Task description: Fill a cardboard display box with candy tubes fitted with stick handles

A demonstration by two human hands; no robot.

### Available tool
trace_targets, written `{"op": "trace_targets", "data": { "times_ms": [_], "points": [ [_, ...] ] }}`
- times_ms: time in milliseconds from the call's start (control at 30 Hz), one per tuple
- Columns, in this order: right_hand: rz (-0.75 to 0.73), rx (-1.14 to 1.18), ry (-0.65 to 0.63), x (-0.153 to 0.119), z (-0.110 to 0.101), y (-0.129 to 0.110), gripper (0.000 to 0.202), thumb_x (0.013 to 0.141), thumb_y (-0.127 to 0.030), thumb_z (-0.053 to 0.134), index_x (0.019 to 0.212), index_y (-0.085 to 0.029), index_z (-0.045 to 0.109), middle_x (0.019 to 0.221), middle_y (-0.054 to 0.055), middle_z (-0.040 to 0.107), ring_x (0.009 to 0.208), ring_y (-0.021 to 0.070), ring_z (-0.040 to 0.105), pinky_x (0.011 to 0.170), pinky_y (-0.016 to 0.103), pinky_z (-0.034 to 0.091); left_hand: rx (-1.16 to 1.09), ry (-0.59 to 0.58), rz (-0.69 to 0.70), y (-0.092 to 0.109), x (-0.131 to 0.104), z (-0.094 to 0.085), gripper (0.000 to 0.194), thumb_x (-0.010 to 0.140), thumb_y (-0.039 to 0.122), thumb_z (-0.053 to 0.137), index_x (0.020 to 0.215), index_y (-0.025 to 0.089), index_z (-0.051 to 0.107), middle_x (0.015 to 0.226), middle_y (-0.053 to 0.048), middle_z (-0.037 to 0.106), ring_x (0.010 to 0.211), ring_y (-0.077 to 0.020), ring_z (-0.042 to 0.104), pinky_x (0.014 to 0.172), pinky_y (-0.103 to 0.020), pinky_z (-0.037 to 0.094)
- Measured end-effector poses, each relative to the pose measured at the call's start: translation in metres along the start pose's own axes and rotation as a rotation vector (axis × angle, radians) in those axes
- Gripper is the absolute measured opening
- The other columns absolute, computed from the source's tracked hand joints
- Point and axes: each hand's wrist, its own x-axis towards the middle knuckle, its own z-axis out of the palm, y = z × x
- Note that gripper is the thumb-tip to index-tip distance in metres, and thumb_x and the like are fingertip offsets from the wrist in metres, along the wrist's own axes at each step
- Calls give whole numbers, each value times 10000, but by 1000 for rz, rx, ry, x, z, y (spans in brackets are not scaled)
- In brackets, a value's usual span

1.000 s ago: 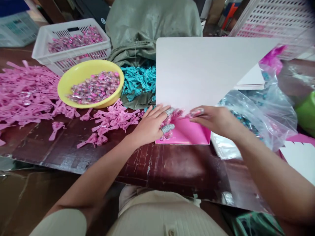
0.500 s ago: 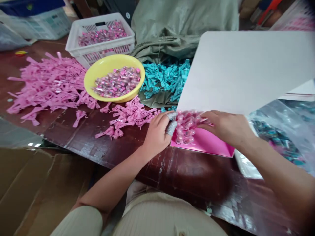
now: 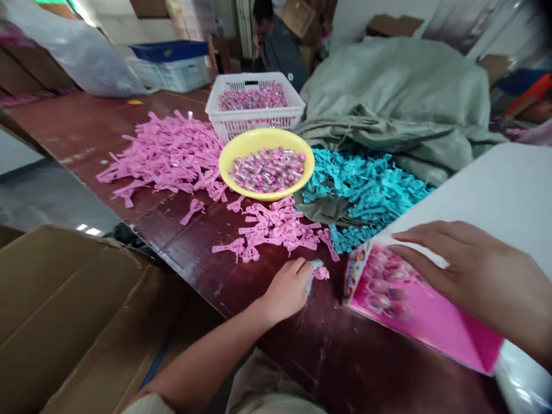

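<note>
- Curling the left hand (image 3: 291, 290) partly shut at a small pink piece (image 3: 321, 273) on the near side of the table (image 3: 181, 253); touching or pinching it, too blurred to tell which.
- Arching the right hand (image 3: 480, 270) over the pink box (image 3: 444, 333) at three o'clock from the left one, with thumb and fingers loosely parted and no piece visible in its grasp; probably steadying the box, though impossible to be sure of contact.
- Grouped inside that box toward its nine o'clock end: clear pink bubbles (image 3: 382, 284), with bare pink floor toward three o'clock.
- Raised behind the box at one o'clock: a white lid (image 3: 495, 195), presumably so as to open the inside to reach.
- Heaped at twelve o'clock from the left hand: loose pink pieces (image 3: 276, 230), likely for a short reach.
- Beyond these, also at twelve: a yellow bowl (image 3: 245, 148) of small clear-and-pink tubes (image 3: 269, 169), then a white basket (image 3: 256, 118) of similar ones.
- Spilling at one o'clock from a grey-green sack (image 3: 397, 80): teal pieces (image 3: 371, 184).
</note>
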Motion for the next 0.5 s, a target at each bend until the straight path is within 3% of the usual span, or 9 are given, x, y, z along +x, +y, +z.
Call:
{"op": "trace_targets", "data": {
  "times_ms": [100, 200, 267, 367, 500],
  "points": [
    [-71, 248, -131, 92, 43, -28, 313, 1037, -429, 471, 1219, -267, 667, 1190, 78, 723, 1081, 258, 683, 911, 405, 544, -248, 123, -175, 0, -9, -11, 426, 846, 59, 503, 1247, 192, 555, 1149, -103, 584, 981, -221, 613, 895, -357, 549],
    [1, 318, -272, 191, 110, -40, 346, 977, -251, 546, 1311, -204, 623, 1298, 141, 668, 1232, 310, 604, 1029, 446, 494, -399, 215, -226, -2, -23, -22, 354, 802, 38, 516, 1116, 191, 577, 1088, -92, 582, 970, -216, 587, 900, -357, 529],
    [58, 308, -284, 241, 151, -38, 338, 932, -213, 605, 1266, -176, 639, 1261, 162, 673, 1233, 345, 599, 1028, 487, 496, -457, 254, -256, -5, -36, -28, 322, 786, 38, 528, 1062, 192, 586, 1053, -82, 586, 954, -214, 577, 894, -359, 519],
    [79, 279, -318, 280, 189, -29, 184, 910, -242, 654, 1081, -201, 707, 1092, 144, 709, 1110, 349, 665, 957, 501, 536, -541, 317, -322, -11, -60, -35, 310, 820, 66, 528, 1092, 195, 601, 1079, -84, 603, 1010, -217, 580, 957, -374, 503],
    [7, 227, -383, 289, 200, -23, 174, 944, -234, 596, 1049, -190, 728, 1070, 169, 724, 1038, 337, 689, 912, 507, 550, -672, 375, -417, -19, -81, -36, 299, 902, 174, 547, 1191, 197, 618, 1173, -103, 625, 1104, -224, 593, 1057, -402, 482]
  ]
}}
